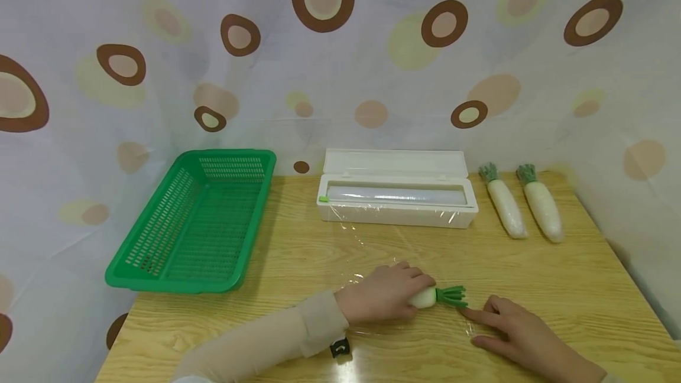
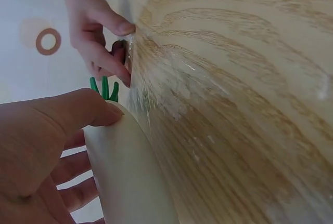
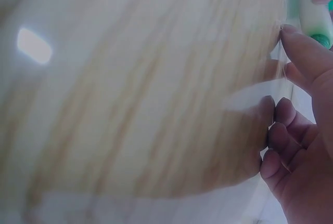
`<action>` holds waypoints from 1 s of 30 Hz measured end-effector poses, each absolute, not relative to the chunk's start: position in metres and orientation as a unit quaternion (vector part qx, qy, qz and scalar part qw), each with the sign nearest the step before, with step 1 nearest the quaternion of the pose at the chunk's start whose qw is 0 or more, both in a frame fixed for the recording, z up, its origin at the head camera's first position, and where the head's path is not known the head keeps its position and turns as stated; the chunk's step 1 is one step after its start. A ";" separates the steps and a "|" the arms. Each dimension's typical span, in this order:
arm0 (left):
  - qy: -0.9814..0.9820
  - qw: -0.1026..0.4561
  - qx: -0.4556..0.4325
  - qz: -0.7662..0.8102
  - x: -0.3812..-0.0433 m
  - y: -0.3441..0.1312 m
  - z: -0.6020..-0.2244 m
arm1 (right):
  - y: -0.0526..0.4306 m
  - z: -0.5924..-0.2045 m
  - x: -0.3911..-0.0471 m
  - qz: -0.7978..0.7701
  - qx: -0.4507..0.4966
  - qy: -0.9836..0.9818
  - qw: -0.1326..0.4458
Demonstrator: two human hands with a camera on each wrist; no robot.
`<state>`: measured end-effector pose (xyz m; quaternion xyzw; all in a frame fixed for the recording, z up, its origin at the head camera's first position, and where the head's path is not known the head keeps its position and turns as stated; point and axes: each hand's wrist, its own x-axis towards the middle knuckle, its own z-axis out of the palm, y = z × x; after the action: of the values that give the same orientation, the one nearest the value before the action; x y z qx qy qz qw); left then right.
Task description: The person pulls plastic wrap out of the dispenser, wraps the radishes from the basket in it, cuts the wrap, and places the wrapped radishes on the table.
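My left hand (image 1: 388,291) grips a white radish (image 1: 424,298) with a green leafy top, lying low over the wooden table. Its thumb presses along the radish's upper side in the left wrist view, with the other fingers round the far side. Clear cling film (image 2: 187,68) lies spread on the tabletop beneath, creased near the leaves. Just right of the leaf tips, my right hand (image 1: 518,333) touches the film with thumb and index finger, which stand apart. In the right wrist view its remaining fingers are loosely bent at the table surface.
A white cling film box (image 1: 396,217) with raised lid and a film roll (image 1: 396,195) inside stands at the back. Two wrapped radishes (image 1: 506,207) lie at the back right. The green basket (image 1: 255,223) stands left. A small black piece (image 1: 340,347) shows under the left wrist.
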<state>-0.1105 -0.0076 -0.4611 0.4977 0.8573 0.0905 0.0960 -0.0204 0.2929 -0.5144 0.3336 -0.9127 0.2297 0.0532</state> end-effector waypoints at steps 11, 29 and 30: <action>0.857 0.103 0.495 0.098 -0.115 -0.010 -0.466 | 0.290 -0.515 -0.020 0.229 0.338 -0.909 0.078; 0.855 0.105 0.487 0.148 -0.121 -0.020 -0.478 | 0.290 -0.512 -0.019 0.227 0.334 -0.912 0.070; 0.854 0.101 0.487 0.149 -0.122 -0.022 -0.479 | 0.290 -0.512 -0.019 0.226 0.333 -0.913 0.070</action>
<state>-0.1217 -0.0219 -0.4786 0.4873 0.8544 0.1495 0.1011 -0.0194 0.2898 -0.5118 0.3325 -0.9130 0.2257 0.0696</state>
